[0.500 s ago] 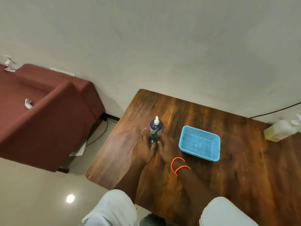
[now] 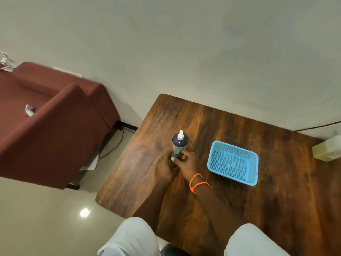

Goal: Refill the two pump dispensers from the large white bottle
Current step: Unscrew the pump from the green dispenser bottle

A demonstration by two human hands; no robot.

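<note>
A dark pump dispenser with a white nozzle stands upright on the wooden table, left of the middle. My left hand wraps its base from the left. My right hand, with orange bands at the wrist, grips the lower part from the right, thumb across the front. The bottom of the dispenser is hidden behind my fingers. A pale yellowish bottle shows partly at the right edge of the table. I cannot see a large white bottle.
A blue mesh basket sits just right of my hands with nothing in it. A maroon sofa stands to the left beyond the table's edge. A black cable runs along the wall at the back right.
My right hand has closed in round the dispenser's lower part, thumb now across its front. My left hand stays at the base.
</note>
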